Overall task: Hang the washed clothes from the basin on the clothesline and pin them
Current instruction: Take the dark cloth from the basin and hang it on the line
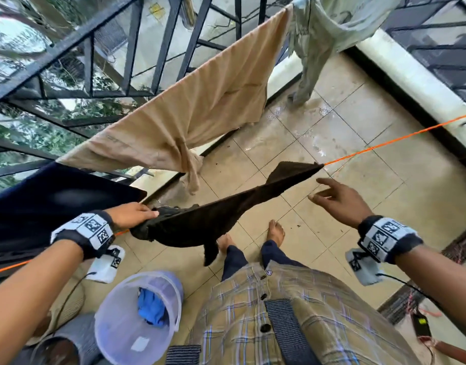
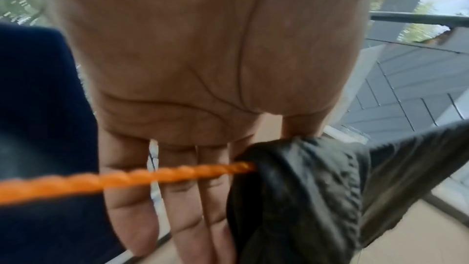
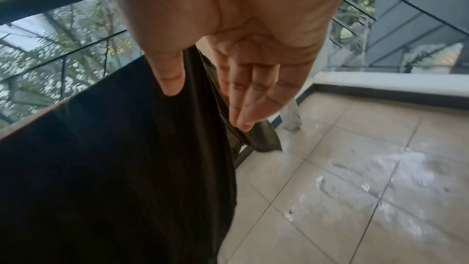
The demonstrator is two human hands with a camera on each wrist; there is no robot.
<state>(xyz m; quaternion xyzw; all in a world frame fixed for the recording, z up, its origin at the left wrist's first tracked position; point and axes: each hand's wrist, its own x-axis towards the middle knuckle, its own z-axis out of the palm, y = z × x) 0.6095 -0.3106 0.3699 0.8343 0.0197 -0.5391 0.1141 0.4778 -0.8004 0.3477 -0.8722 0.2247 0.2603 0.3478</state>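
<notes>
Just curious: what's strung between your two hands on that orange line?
In the head view, the dark brown cloth drapes over the orange line between them; the left hand pinches one end, the right hand hovers open near the other.

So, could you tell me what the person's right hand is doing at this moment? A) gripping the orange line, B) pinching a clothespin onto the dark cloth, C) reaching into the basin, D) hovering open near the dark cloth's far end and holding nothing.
D: in the head view the right hand is spread open just short of the dark cloth on the orange line, holding nothing, while the left hand holds the cloth's near end.
</notes>
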